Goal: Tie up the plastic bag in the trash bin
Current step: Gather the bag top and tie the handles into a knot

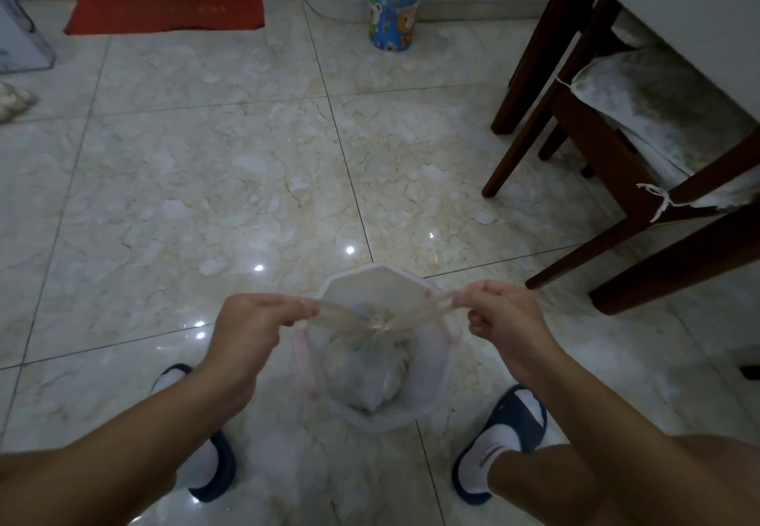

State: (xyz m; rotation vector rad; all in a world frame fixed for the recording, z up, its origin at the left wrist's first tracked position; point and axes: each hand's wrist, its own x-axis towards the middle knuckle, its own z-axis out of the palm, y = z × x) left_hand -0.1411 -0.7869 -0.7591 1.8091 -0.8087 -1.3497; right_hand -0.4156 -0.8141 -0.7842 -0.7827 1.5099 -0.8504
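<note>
A translucent plastic bag (362, 365) full of rubbish sits inside a white, angular trash bin (370, 282) on the floor between my feet. Its top is gathered into a knot (380, 324) above the bin's opening. Two stretched strips of the bag run out sideways from the knot. My left hand (251, 328) grips the left strip, fingers closed on it. My right hand (501, 315) grips the right strip the same way. Both strips are taut and nearly level over the bin.
My feet in blue slippers (506, 439) stand either side of the bin on a glossy marble tile floor. Dark wooden chairs with cushions (617, 134) stand at the right. A blue patterned bin (395, 7) and a red doormat (164, 5) lie far ahead.
</note>
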